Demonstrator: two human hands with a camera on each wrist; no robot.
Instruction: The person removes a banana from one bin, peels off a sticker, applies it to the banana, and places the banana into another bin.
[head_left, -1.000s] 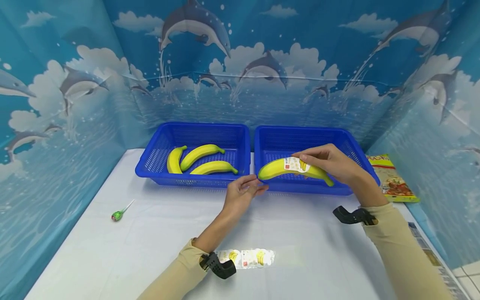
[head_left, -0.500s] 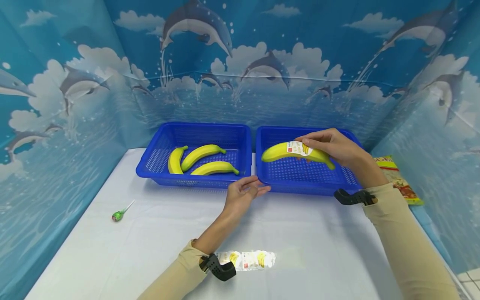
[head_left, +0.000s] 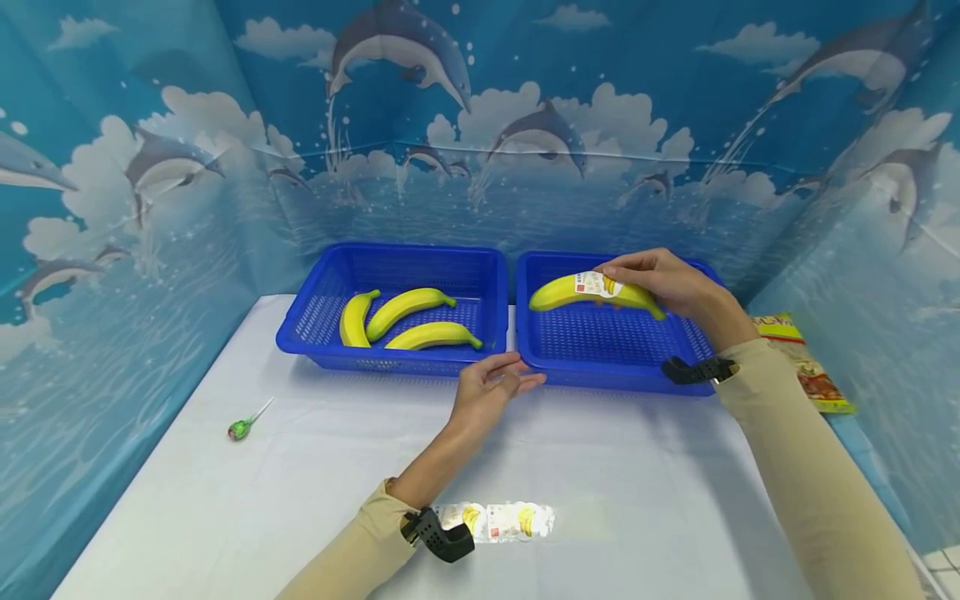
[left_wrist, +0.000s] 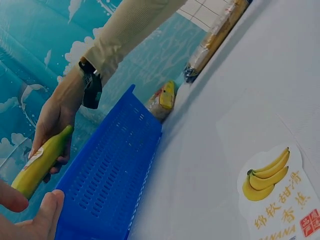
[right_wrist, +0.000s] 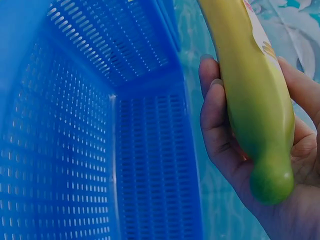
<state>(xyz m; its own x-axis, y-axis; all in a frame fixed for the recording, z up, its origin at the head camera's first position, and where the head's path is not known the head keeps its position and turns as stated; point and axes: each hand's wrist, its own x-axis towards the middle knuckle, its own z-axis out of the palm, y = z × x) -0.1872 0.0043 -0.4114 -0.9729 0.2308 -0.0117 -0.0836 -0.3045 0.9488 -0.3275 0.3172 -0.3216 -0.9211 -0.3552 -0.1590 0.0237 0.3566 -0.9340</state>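
Observation:
My right hand (head_left: 670, 283) holds a yellow banana (head_left: 557, 293) with a white printed label (head_left: 597, 285), above the right blue basket (head_left: 600, 367). In the right wrist view, fingers and thumb curl round the banana near its green-tipped end (right_wrist: 272, 182). My left hand (head_left: 483, 392) is at that basket's front left corner, fingertips touching the rim; in the left wrist view the thumb stands apart from the wall. The left blue basket (head_left: 405, 360) holds three bananas (head_left: 408, 310). A strip with banana labels (head_left: 517, 522) lies on the table near my left wrist.
A green-wrapped lollipop (head_left: 240, 429) lies on the white table (head_left: 322, 467) at the left. Right of the baskets is a yellow-and-red food packet (head_left: 810, 367), partly behind my right arm. A dolphin-print curtain (head_left: 480, 200) stands behind the baskets.
My right hand has raised the banana and moved it farther back over the right basket, away from my left fingertips. The left hand stays at the basket corner.

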